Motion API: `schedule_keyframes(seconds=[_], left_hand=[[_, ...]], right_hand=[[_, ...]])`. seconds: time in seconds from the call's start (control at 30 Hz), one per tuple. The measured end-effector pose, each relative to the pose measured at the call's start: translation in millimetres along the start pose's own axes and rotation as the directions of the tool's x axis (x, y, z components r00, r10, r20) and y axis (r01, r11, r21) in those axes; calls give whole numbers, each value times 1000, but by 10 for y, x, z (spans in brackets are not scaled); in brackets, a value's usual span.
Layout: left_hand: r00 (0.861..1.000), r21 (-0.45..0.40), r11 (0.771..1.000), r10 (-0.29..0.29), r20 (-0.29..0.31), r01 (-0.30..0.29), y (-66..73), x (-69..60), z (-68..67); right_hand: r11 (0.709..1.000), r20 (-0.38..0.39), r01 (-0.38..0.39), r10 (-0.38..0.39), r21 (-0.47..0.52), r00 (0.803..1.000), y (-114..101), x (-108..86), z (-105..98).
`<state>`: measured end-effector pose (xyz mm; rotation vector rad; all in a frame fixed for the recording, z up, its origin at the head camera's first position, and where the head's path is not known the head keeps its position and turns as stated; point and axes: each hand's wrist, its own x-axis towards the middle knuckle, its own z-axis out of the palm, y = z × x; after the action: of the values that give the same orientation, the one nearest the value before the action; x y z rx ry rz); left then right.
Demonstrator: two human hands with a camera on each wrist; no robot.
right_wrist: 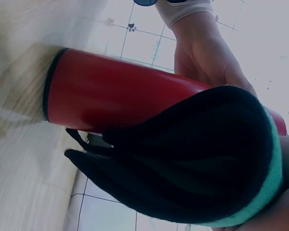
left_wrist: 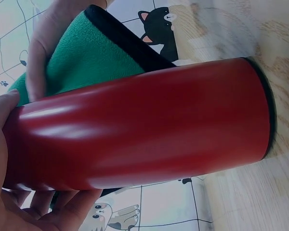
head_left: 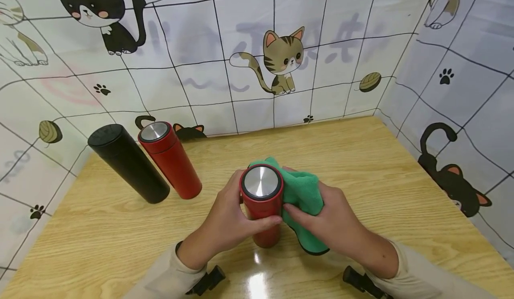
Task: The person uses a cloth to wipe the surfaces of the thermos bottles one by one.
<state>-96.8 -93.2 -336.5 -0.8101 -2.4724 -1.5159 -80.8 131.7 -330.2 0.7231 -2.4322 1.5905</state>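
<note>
A red thermos bottle (head_left: 263,209) with a silver-topped lid stands near the middle of the table. My left hand (head_left: 226,221) grips it from the left, thumb across its front and fingers round the far side, as the left wrist view shows on the bottle body (left_wrist: 149,125). Bunched in my right hand (head_left: 337,218) is a green cloth (head_left: 303,192) with a dark edge, held against the bottle's right side. In the right wrist view the folded cloth (right_wrist: 183,159) opens towards the camera and covers part of the bottle; some right fingertips are hidden behind it.
At the back left stand a black thermos bottle (head_left: 130,165) and a second red thermos bottle (head_left: 172,163), side by side. The wooden table (head_left: 361,156) meets a cat-printed, grid-lined sheet (head_left: 192,49) at the back and on both sides.
</note>
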Motion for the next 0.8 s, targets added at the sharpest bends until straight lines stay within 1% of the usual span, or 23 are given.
schedule_keyframes(seconds=[0.13, 0.2, 0.3, 0.4, 0.53, 0.63, 0.7, 0.8], left_hand=[[1000, -3, 1000, -7, 0, 7, -1, -1, 5], [1000, 1, 1000, -7, -3, 7, -4, -2, 6], [1000, 3, 1000, -6, -8, 6, -12, -4, 9], [1000, -6, 1000, -13, -5, 13, -10, -3, 10], [1000, -24, 999, -28, 7, 29, 0, -1, 12], [999, -32, 999, -31, 8, 31, 0, -4, 9], [1000, -26, 999, -25, 3, 25, -4, -7, 6], [1000, -13, 1000, -21, -2, 21, -12, -11, 5]], right_hand=[[990, -34, 65, -70, -123, 997, 38, 20, -1], [988, -37, 79, -85, -135, 996, 53, 27, -2], [988, -35, 90, -95, -126, 995, 63, 34, 3], [992, -36, 103, -106, -79, 994, 41, 31, -1], [989, -56, 144, -145, -22, 988, 9, 22, -19], [986, -52, 166, -167, -11, 985, 26, 21, -18], [988, -24, 151, -152, -11, 988, 47, 16, -16], [994, 31, 98, -97, -41, 995, 71, 7, -17]])
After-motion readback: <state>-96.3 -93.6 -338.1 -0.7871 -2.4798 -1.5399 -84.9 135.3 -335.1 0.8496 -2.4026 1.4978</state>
